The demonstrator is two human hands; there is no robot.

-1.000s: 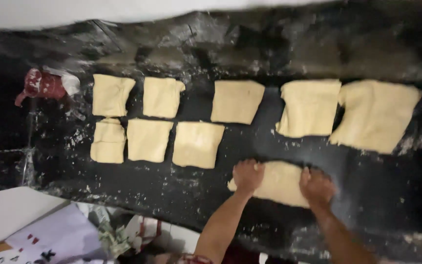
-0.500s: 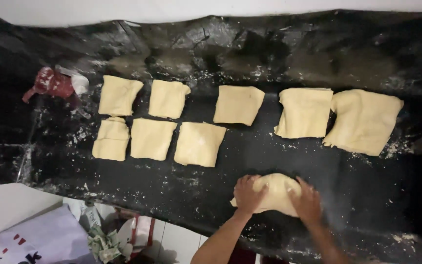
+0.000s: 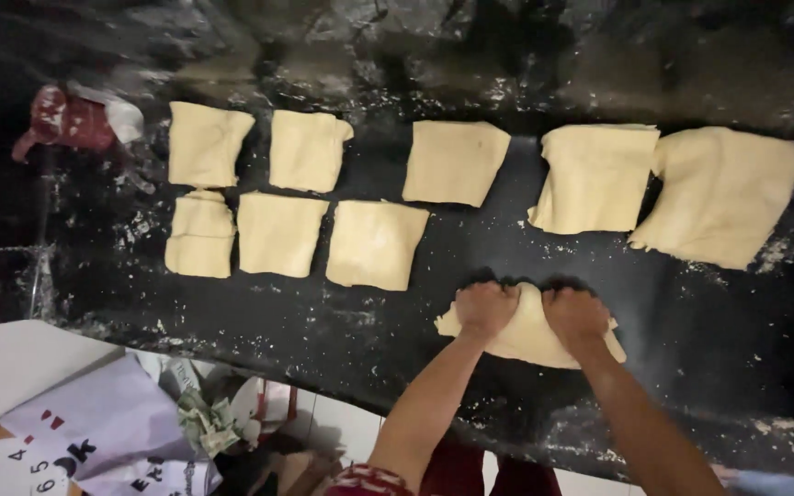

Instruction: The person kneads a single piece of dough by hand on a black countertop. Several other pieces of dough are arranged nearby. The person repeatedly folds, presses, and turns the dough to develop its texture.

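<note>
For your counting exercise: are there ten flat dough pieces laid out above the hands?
No, only eight flat pieces lie there, while the left hand and right hand press a ninth piece.

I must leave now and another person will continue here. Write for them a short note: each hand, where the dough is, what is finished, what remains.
Left hand: closed into a fist, pressing on the left part of the pale crumpled dough piece.
Right hand: also a fist, pressing on its right part.
Position: this piece lies at the near edge of the black floured worktop.
Done: eight flat squarish pale dough sheets lie behind it, five in the far row, three in the nearer row on the left.
Left: the piece under the hands is not yet flat like the others.
</note>
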